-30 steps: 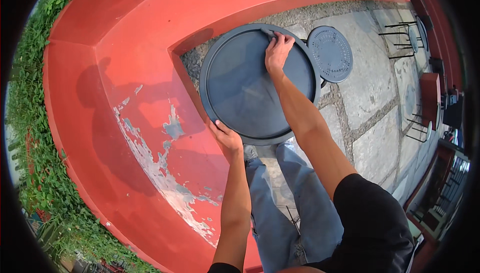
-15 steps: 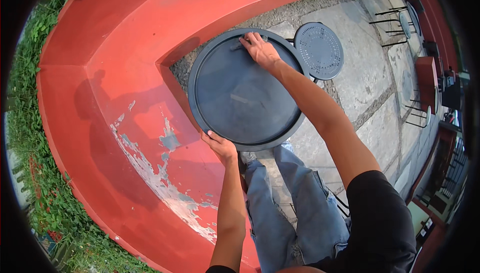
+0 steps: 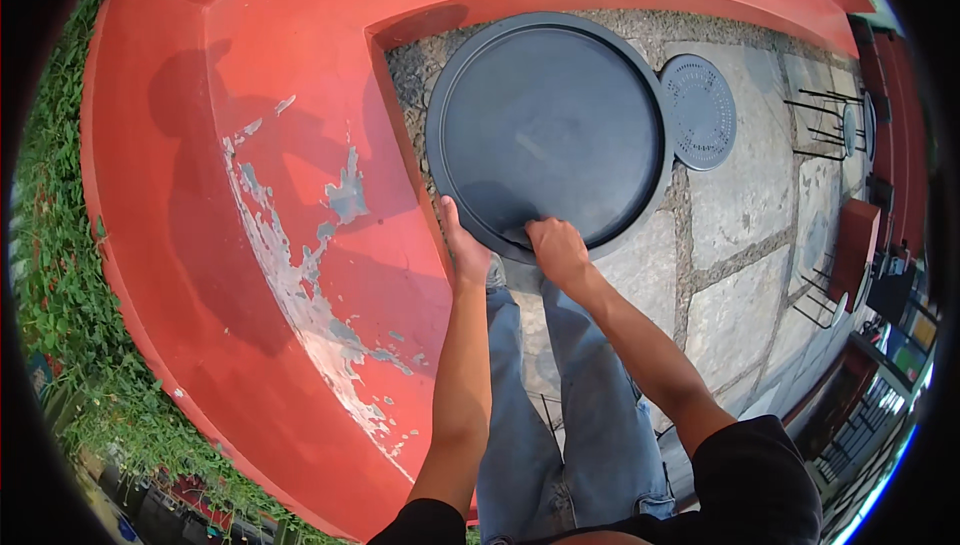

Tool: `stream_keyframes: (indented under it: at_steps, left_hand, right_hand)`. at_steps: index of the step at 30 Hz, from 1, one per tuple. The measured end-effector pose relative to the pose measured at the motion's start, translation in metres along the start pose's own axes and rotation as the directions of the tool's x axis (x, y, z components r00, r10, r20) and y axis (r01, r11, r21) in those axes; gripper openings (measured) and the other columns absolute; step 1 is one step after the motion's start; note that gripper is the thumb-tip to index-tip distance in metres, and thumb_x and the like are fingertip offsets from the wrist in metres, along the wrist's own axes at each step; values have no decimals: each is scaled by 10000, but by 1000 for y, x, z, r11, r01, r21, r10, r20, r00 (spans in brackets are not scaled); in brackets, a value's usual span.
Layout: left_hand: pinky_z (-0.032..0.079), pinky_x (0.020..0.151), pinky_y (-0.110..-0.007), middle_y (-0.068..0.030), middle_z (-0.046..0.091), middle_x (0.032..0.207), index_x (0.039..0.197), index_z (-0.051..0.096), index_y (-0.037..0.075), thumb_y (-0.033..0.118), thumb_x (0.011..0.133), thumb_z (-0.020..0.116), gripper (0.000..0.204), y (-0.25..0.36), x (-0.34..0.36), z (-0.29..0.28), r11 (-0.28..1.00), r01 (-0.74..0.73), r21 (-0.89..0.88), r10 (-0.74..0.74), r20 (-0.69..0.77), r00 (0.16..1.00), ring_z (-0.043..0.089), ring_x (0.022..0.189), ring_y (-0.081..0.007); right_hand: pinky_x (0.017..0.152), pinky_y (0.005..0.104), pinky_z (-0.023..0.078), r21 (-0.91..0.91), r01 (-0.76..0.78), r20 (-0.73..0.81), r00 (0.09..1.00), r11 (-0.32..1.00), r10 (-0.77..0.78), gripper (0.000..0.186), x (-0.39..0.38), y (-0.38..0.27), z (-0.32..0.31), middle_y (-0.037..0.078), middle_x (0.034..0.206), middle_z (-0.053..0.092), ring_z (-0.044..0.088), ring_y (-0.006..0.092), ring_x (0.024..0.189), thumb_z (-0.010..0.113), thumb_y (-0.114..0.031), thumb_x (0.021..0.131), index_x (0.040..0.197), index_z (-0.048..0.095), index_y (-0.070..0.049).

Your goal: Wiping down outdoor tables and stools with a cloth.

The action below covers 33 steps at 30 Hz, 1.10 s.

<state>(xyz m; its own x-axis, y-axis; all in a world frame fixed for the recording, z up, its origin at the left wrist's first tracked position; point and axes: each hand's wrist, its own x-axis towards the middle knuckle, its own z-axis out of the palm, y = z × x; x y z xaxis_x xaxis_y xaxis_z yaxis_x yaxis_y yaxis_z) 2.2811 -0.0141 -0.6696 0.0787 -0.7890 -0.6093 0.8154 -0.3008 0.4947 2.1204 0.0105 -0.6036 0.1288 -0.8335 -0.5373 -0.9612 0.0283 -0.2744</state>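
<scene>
A large round dark grey tray (image 3: 550, 115) with a raised rim lies in front of me. It has a faint pale smear near its middle, and whatever supports it is hidden. My left hand (image 3: 466, 243) holds the near left edge of the rim, thumb pointing up along it. At the near inner edge, my right hand (image 3: 560, 248) presses down with curled fingers. A small dark bit shows by those fingertips, too unclear to name, and a shadow falls on the tray beside them.
A grey stool (image 3: 700, 112) with a perforated round seat stands right of the tray. A red wall with a ledge (image 3: 290, 145), its paint peeling, curves along the left and far side. Stone paving (image 3: 735, 205) stretches right, with several stools farther off. Green plants (image 3: 60, 275) grow beyond the wall.
My right hand has moved from the tray's far edge to its near edge, close to my left hand. The left hand stays at the rim. The view has shifted.
</scene>
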Motion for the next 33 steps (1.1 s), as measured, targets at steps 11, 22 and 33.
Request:
stream_keyframes:
  at_steps: [11, 22, 33]
  left_hand:
    - [264, 1275, -409, -76, 410, 1665, 1659, 319, 39, 350, 1110, 595, 689, 35, 5, -11, 982, -73, 175, 29, 241, 970, 332, 1547, -212]
    - [314, 1253, -399, -95, 431, 1653, 1653, 337, 57, 376, 1121, 567, 662, 35, -9, -9, 978, -79, 194, 49, 154, 987, 408, 1509, -233]
    - [494, 869, -307, -40, 672, 1022, 1122, 645, -21, 377, 1176, 449, 447, -18, -2, 7, 816, -401, 417, 527, -249, 812, 570, 932, -132]
  right_hand:
    - [841, 420, 612, 985, -2, -132, 639, 173, 758, 282, 265, -62, -104, 231, 1047, 778, 757, 296, 939, 837, -83, 876, 1089, 749, 78]
    - [891, 455, 500, 579, 349, -796, 51, 736, 602, 272, 186, 117, -213, 189, 1114, 614, 606, 319, 930, 522, -146, 1028, 1199, 556, 63]
    - [1289, 558, 280, 99, 216, -851, 524, 971, -30, 568, 270, 38, -103, 162, 1363, 626, 335, 472, 1535, 476, -51, 1035, 1595, 388, -21]
